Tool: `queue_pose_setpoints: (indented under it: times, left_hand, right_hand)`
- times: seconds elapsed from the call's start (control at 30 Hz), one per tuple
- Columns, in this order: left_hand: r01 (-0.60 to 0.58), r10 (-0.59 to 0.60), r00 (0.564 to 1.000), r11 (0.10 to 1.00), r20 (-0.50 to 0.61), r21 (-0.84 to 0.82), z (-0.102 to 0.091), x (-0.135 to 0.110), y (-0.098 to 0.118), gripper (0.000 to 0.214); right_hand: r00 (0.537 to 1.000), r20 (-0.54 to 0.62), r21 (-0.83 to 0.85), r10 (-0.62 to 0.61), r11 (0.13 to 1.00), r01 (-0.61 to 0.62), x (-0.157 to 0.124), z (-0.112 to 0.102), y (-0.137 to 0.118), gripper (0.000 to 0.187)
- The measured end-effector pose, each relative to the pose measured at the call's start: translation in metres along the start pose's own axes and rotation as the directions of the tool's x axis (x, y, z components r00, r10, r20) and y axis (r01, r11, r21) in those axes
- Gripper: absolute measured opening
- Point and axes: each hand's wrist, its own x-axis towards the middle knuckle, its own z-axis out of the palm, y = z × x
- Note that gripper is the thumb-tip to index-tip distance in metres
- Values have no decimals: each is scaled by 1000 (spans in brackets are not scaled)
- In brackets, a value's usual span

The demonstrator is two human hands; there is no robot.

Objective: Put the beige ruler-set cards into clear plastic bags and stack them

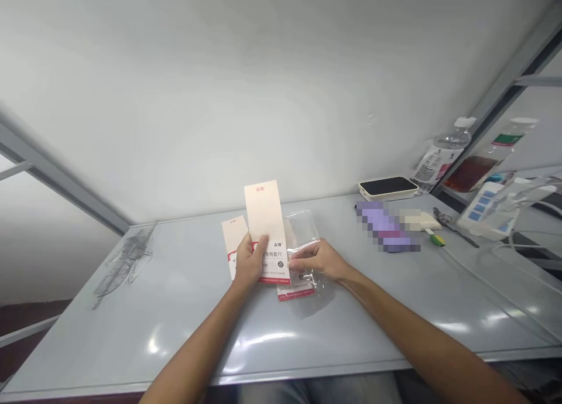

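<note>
My left hand (249, 260) pinches a tall pale card (266, 222) with red trim and printed text, holding it upright over the grey table (175, 310). A second similar card (232, 237) lies just behind it to the left. My right hand (317, 259) grips a clear plastic sleeve (302, 228) beside the card. Under that hand another red-edged card (295, 291) lies on the table, partly covered.
A phone (388, 187) lies at the back right near two plastic bottles (441, 155). A power strip (483, 208) with cables, scissors (454, 225) and a small pale pouch (419, 219) sit at the right. Crumpled clear plastic (125, 260) lies at the left. A white wall rises behind.
</note>
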Motion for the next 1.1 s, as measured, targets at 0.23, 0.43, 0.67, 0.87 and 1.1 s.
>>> queue_pose_setpoints:
  times: [0.23, 0.43, 0.67, 0.87, 1.1]
  left_hand:
    - [-58, 56, 996, 998, -75, -16, 7, 2, -5, 32]
    - [-79, 79, 963, 997, -256, 12, 8, 2, -8, 29]
    - [-142, 131, 885, 990, -448, 10, -1, 6, -1, 30]
    - [-244, 257, 823, 965, -506, 93, -1, 2, 11, 31]
    - [-264, 247, 814, 963, -526, 44, -10, 3, 16, 28]
  right_hand:
    - [996, -77, 34, -53, 998, 55, 2, 4, 5, 22]
    - [985, -172, 42, 24, 999, -17, 3, 9, 7, 25]
    - [989, -126, 126, 71, 991, -55, -1, 16, 8, 28]
    - [982, -187, 145, 38, 989, -11, -2, 16, 7, 30]
    - [961, -277, 139, 4, 990, 36, -1, 13, 3, 30]
